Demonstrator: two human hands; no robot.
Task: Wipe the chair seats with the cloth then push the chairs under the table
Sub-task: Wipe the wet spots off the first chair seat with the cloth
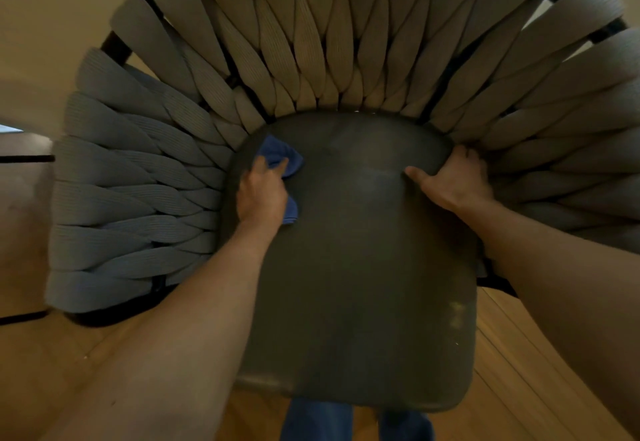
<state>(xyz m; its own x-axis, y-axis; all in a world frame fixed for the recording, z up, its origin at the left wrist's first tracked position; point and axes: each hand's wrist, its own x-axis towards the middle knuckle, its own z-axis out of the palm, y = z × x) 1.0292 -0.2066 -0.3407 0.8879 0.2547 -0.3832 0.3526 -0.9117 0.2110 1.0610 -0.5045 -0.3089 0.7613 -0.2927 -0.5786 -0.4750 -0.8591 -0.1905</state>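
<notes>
Wiping underway at far left corner of chair seat (349, 250), left hand (261, 195) gripping blue cloth (278, 156) pressed flat there, right hand (453, 181) clasping seat's far right edge; remaining seat unwiped by judgement, pushing under table outstanding.

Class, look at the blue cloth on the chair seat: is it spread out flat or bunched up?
Bunched up: the blue cloth shows crumpled folds around the left hand pressing it on the dark seat.

A wooden plank floor (502, 364) lies below, and blue trouser legs (317, 421) show at the bottom edge.
</notes>
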